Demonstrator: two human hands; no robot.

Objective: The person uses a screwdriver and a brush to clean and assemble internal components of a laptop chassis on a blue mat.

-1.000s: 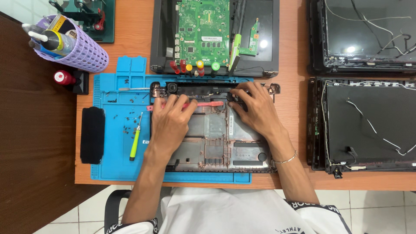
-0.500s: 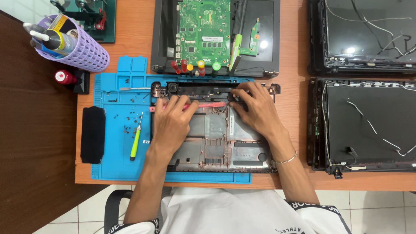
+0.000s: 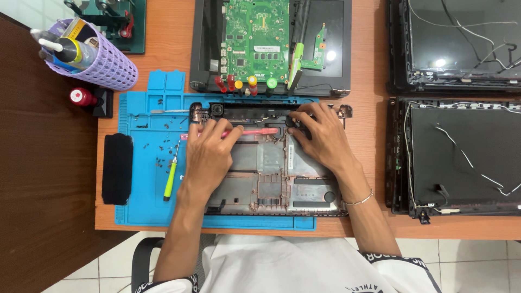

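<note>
An opened laptop bottom case [image 3: 271, 179] lies on a blue work mat [image 3: 146, 163] in front of me. My left hand [image 3: 209, 152] rests on the case's left half and grips a thin pink pry tool [image 3: 255, 131], which lies flat and points right along the case's far edge. My right hand [image 3: 320, 135] presses its fingertips on the black strip at the far right corner of the case, next to a metal hinge [image 3: 344, 111]. Nothing is held in that hand.
A yellow-green screwdriver [image 3: 171, 176] and a black pad [image 3: 117, 168] lie on the mat's left. Behind stand a green circuit board [image 3: 258, 38] on a laptop lid, small coloured screwdrivers [image 3: 244, 84] and a purple mesh tool holder [image 3: 92, 54]. Two screen lids [image 3: 461, 152] fill the right side.
Both hands stay on the case's far edge; the fingers have shifted only slightly.
</note>
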